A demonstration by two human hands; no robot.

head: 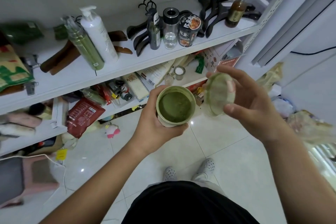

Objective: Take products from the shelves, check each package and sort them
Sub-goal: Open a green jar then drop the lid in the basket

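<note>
My left hand grips an open round jar filled with green powder, held upright in front of the shelves. To its right, my right hand holds the jar's clear lid, dusted green on the inside and tilted on edge, a little apart from the jar. Thumb and fingers pinch the lid at its rim.
The white shelf carries a white pump bottle, a green bottle, a glass jar, a noodle cup, a brown pump bottle and black hangers. Lower shelves hold boxes and a red bag. A pink toy lies on the tiled floor.
</note>
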